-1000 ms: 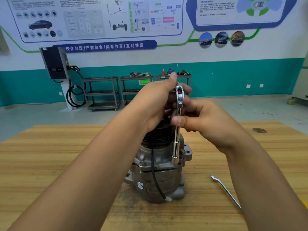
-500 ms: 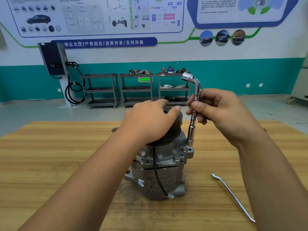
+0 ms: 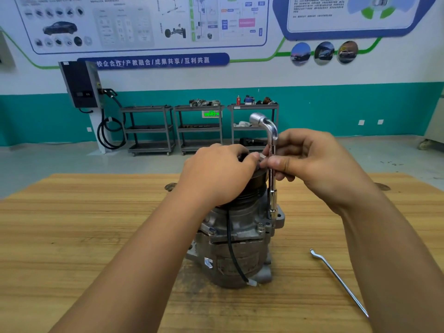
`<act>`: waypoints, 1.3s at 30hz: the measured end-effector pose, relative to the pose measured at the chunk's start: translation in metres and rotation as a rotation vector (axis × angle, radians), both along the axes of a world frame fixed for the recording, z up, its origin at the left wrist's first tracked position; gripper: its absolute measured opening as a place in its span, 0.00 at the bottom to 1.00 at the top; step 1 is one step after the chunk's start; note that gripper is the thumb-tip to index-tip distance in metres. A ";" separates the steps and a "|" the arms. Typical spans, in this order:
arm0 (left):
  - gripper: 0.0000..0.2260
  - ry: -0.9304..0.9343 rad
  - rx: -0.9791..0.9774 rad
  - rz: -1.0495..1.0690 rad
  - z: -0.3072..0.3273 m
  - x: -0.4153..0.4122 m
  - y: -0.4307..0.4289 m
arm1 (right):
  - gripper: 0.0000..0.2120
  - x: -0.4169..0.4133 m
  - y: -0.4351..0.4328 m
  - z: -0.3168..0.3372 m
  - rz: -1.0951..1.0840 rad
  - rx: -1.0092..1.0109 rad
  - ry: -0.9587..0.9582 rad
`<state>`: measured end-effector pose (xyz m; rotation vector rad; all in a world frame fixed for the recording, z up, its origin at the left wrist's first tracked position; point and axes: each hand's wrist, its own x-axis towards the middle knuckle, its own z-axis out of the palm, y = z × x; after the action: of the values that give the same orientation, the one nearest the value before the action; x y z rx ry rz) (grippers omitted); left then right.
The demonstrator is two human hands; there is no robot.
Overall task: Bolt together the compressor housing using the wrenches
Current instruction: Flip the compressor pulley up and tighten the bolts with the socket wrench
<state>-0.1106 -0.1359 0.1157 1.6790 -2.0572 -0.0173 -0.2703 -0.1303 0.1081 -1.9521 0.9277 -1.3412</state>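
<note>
I see one grey cast-metal compressor housing (image 3: pixel 240 236) upright mid-tabletop (image 3: pixel 96 236). My left hand (image 3: pixel 216 174) has its grip curled over the housing's black top. My right hand (image 3: pixel 312 162) pinches one chrome L-shaped socket wrench (image 3: pixel 272 188). A second thin steel wrench (image 3: pixel 336 277) lies apart.

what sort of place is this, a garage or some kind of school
Probably a vehicle-repair training workshop: car-system posters cover the wall, a wall charger and parts carts stand behind, and a compressor sits on a wooden bench with a socket wrench on it.
</note>
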 end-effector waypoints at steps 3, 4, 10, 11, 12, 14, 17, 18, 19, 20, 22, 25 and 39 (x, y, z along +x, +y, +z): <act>0.19 0.008 0.001 -0.001 0.000 0.000 -0.001 | 0.09 0.006 -0.003 -0.004 -0.121 -0.022 -0.076; 0.19 0.008 0.000 -0.003 0.000 0.000 -0.001 | 0.09 0.007 -0.004 -0.005 -0.154 -0.032 -0.069; 0.18 0.007 -0.001 -0.010 0.000 0.001 -0.002 | 0.08 -0.004 0.001 0.001 0.035 0.000 0.047; 0.18 0.010 -0.005 -0.010 0.000 0.001 -0.002 | 0.10 -0.008 0.002 0.002 0.076 0.018 0.066; 0.18 0.012 -0.009 -0.010 -0.001 0.001 -0.003 | 0.11 -0.012 0.003 0.003 0.121 0.044 0.069; 0.18 0.011 -0.010 -0.006 -0.002 0.001 -0.003 | 0.12 -0.016 0.005 0.004 0.161 0.077 0.057; 0.20 0.018 -0.025 -0.002 -0.003 0.000 -0.003 | 0.10 -0.013 0.004 0.004 0.071 0.044 0.043; 0.21 0.049 -0.054 0.001 -0.004 0.000 -0.003 | 0.09 -0.011 0.004 0.004 0.048 0.039 0.028; 0.23 0.104 -0.101 0.008 -0.007 0.000 -0.001 | 0.08 -0.008 0.003 0.003 0.032 0.040 0.008; 0.26 0.173 -0.155 0.021 -0.011 0.000 0.002 | 0.08 -0.007 0.003 0.003 0.018 0.043 -0.013; 0.35 0.286 -0.225 0.059 -0.024 0.002 0.014 | 0.06 -0.004 0.003 0.002 -0.009 0.046 -0.042; 0.50 0.347 -0.200 0.117 -0.046 0.007 0.032 | 0.05 -0.001 0.003 0.003 -0.041 0.037 -0.040; 0.57 0.561 -0.089 0.032 -0.071 0.028 0.034 | 0.11 0.023 0.025 0.011 0.008 -0.012 0.067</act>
<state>-0.0828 -0.1019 0.0450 1.4448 -1.5844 -0.3414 -0.2471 -0.1054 0.1192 -2.0182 0.9444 -1.2873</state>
